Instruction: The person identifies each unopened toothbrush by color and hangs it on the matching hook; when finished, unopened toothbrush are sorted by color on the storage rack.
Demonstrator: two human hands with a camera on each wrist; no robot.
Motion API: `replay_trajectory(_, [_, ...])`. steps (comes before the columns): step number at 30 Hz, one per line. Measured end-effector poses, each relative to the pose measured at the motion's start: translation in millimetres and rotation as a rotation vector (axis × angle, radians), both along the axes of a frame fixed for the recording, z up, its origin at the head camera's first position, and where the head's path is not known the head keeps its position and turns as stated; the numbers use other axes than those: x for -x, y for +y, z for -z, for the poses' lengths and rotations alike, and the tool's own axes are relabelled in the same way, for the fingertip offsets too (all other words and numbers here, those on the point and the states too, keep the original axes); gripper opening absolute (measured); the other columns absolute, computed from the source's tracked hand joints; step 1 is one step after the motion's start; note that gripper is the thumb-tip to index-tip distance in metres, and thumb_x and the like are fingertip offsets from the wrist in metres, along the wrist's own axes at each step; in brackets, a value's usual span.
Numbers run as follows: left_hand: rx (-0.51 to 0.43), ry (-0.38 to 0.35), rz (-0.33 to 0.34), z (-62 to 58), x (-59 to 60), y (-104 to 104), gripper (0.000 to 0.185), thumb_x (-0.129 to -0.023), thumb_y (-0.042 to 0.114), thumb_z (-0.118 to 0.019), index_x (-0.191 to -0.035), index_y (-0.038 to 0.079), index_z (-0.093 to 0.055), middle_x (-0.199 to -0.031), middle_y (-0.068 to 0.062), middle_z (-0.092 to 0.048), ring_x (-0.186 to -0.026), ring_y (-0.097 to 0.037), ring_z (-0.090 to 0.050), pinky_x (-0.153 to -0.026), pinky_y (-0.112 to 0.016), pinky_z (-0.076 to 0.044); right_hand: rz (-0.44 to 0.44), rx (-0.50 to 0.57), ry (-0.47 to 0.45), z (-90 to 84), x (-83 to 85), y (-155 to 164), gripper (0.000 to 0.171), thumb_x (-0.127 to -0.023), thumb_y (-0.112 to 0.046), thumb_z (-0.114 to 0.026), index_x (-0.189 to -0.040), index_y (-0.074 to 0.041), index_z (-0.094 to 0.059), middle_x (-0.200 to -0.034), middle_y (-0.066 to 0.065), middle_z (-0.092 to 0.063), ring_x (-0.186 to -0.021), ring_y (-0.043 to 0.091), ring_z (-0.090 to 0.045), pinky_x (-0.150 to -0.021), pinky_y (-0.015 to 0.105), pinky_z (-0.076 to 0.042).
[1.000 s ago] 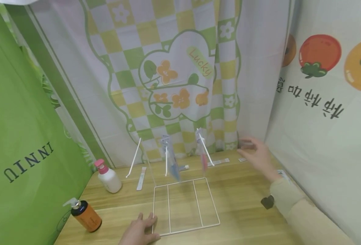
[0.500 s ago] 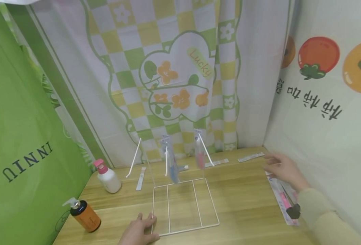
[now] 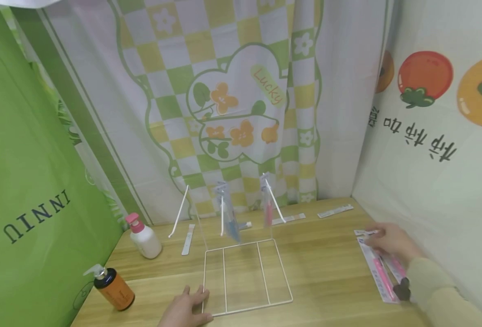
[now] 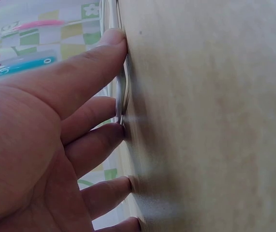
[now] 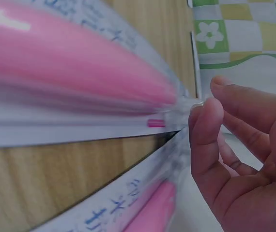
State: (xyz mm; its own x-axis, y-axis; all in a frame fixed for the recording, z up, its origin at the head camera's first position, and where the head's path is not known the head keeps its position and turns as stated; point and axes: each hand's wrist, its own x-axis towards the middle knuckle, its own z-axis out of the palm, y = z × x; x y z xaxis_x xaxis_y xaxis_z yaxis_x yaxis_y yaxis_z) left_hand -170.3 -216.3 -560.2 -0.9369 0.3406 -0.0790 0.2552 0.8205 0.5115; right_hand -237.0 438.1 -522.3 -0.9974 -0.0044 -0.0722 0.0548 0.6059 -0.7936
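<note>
My left hand point(image 3: 184, 311) lies flat on the wooden table point(image 3: 327, 254), fingers straight, pressing the near left corner of a white wire rack point(image 3: 247, 306). The left wrist view shows those fingers point(image 4: 104, 53) on the rack's wire point(image 4: 123, 92). On the rack's upright pegs hang a blue toothbrush pack point(image 3: 229, 220) and a pink one point(image 3: 267, 206). My right hand point(image 3: 392, 240) rests at the far end of two packaged pink toothbrushes point(image 3: 381, 274) by the right wall. In the right wrist view a bent fingertip point(image 5: 203, 108) touches the end of one pack point(image 5: 80, 82); no pinch shows.
A white lotion bottle with a pink cap point(image 3: 145, 237) and an amber pump bottle point(image 3: 113, 289) stand at the left. Thin flat strips point(image 3: 189, 238) point(image 3: 335, 210) lie along the back edge. Cloth curtains close in the back and both sides.
My right hand has come away from the rack's back right, swung right and toward me, and dropped onto the pink toothbrush packs. The left hand has stayed on the rack's corner.
</note>
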Motion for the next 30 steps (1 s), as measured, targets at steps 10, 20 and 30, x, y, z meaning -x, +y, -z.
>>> replay_trajectory(10, [0.000, -0.004, -0.002, -1.0, -1.7, 2.5, 0.074, -0.084, 0.046, -0.090, -0.145, 0.009, -0.068, -0.155, -0.029, -0.054, -0.127, -0.083, -0.038, -0.092, -0.095, -0.033, 0.021, -0.022, 0.005, 13.5, 3.7, 2.9, 0.061, -0.091, -0.008, -0.080, -0.141, 0.016, -0.055, -0.105, 0.024, -0.074, -0.072, 0.023, -0.070, -0.062, 0.034, -0.063])
replay_trajectory(20, [0.001, 0.000, 0.011, -2.4, -2.4, 4.5, 0.073, -0.085, 0.043, -0.091, -0.145, 0.008, -0.068, -0.155, -0.026, -0.056, -0.130, -0.082, -0.037, -0.093, -0.094, -0.032, 0.039, -0.026, -0.027, 19.5, 5.9, 6.1, 0.060, -0.090, -0.006, -0.081, -0.140, 0.017, -0.055, -0.101, 0.017, -0.073, -0.069, 0.021, -0.070, -0.061, 0.032, -0.063])
replay_trajectory(30, [-0.004, -0.009, -0.008, -3.5, -2.7, 2.6, 0.074, -0.085, 0.045, -0.090, -0.146, 0.009, -0.067, -0.156, -0.023, -0.055, -0.133, -0.079, -0.036, -0.094, -0.094, -0.030, 0.044, 0.058, -0.057, 24.2, 7.1, 7.9, 0.065, -0.091, -0.007, -0.082, -0.145, 0.014, -0.053, -0.103, 0.018, -0.071, -0.069, 0.021, -0.071, -0.064, 0.034, -0.065])
